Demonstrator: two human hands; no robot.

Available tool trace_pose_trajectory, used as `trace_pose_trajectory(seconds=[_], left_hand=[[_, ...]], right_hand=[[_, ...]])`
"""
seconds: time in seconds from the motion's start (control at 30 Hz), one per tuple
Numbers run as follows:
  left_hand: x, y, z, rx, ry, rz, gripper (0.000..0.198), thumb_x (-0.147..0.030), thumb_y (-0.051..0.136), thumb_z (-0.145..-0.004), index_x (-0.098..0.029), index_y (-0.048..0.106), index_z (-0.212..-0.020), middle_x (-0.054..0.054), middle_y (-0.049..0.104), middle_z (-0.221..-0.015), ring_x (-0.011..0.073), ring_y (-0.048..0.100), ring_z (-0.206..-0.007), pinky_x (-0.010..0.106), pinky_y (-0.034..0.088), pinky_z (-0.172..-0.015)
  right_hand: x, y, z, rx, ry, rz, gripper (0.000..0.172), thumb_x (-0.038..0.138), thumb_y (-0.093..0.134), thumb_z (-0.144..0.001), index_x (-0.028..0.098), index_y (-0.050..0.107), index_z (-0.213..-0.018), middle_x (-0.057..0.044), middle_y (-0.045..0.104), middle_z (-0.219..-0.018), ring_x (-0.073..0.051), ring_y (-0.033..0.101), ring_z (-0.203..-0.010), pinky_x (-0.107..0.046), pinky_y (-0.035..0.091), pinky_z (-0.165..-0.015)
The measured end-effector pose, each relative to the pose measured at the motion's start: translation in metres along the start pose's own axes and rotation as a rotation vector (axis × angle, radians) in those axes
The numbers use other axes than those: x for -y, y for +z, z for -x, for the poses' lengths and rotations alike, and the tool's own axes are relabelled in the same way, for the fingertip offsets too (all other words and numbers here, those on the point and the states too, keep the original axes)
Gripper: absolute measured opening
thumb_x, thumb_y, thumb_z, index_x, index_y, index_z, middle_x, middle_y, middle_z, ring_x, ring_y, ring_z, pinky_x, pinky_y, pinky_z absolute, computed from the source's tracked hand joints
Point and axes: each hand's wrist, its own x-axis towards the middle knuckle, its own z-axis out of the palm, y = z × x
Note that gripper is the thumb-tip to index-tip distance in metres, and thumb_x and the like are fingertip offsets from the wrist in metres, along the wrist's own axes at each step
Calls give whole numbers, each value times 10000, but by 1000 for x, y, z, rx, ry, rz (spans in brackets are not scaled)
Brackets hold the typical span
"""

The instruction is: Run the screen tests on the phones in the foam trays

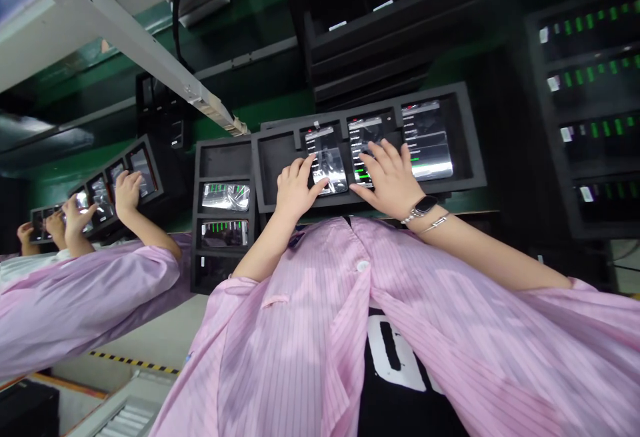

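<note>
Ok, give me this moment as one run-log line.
left hand: at left phone | right hand: fingers spread over middle phone | right phone: screen lit | black tray: holds all three

The left hand (294, 188) is palm down, its fingers slightly bent; the right hand (391, 180), to the right, is also palm down, with fingers spread.
</note>
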Motion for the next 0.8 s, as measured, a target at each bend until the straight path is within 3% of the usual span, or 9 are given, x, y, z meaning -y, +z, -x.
trace_pose_trajectory(seconds=[0.17,0.3,0.43,0.63,0.8], left_hand=[[-1,-2,0,16,-16,-39,660,-656,483,-980,-285,487,-1525,97,514,-1530,315,511,-1292,428,405,-1075],[1,-1,0,-3,-10,10,732,-675,464,-980,-244,412,-1570,128,504,-1543,319,500,-1316,435,389,-1098],[4,2,0,-28,-4,39,758,-702,439,-975,-222,418,-1561,145,511,-1539,326,504,-1313,442,392,-1095],[7,5,4,-66,57,69,813,-741,400,-964,-190,408,-1561,176,515,-1522,330,491,-1344,464,379,-1133],[-5,5,18,-124,211,29,767,-717,486,-943,-180,518,-1490,171,470,-1560,355,395,-1442,495,314,-1214]], right_hand=[[-1,-3,-3,43,25,10,737,615,338,-1021,101,375,-1548,-213,437,-1565,-390,278,-1511,-677,123,-1238],[-25,-17,6,-1,144,72,786,665,356,-1000,93,383,-1539,-231,380,-1593,-421,261,-1509,-705,137,-1223],[-52,-29,18,-28,286,63,818,661,380,-984,62,367,-1539,-261,447,-1525,-474,278,-1478,-757,172,-1180],[-47,-41,29,-106,200,-2,752,623,439,-976,119,379,-1530,-224,442,-1535,-437,293,-1485,-703,207,-1204],[-30,-33,43,-97,112,-2,678,601,432,-989,130,452,-1475,-205,505,-1493,-415,331,-1480,-689,200,-1217]])
